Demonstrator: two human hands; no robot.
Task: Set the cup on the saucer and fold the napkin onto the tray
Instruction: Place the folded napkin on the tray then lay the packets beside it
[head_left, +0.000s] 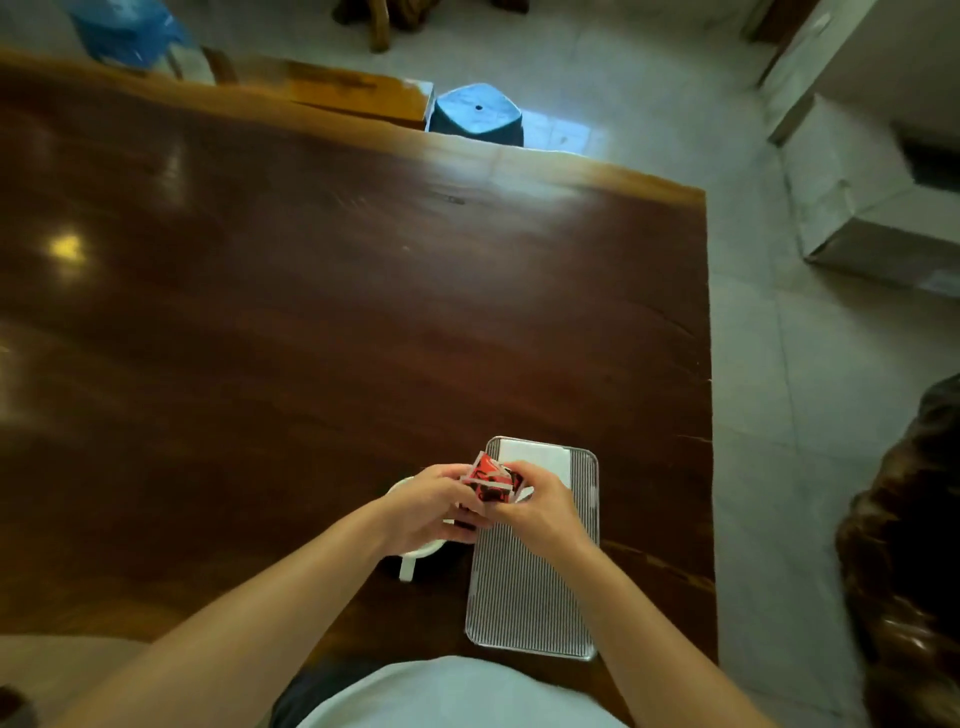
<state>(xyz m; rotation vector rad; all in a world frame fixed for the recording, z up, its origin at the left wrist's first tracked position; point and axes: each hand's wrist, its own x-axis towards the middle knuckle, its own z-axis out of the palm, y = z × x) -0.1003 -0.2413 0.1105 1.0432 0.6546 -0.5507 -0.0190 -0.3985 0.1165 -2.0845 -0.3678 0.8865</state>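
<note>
The napkin (487, 480), a red, white and black printed one, is bunched up between your two hands, raised over the left edge of the ribbed metal tray (530, 587). Your left hand (434, 506) pinches its left side with the fingers curled in, and your right hand (540, 512) grips its right side the same way, so both hands are closed on it and nearly touching each other. A white folded sheet (540, 457) lies flat at the far end of the tray. The cup (415, 553), white with its handle pointing toward you, sits just left of the tray and mostly under your left hand; whether a saucer lies beneath it you cannot tell from here. Everything rests near the right end of the dark wooden table (311, 312).
</note>
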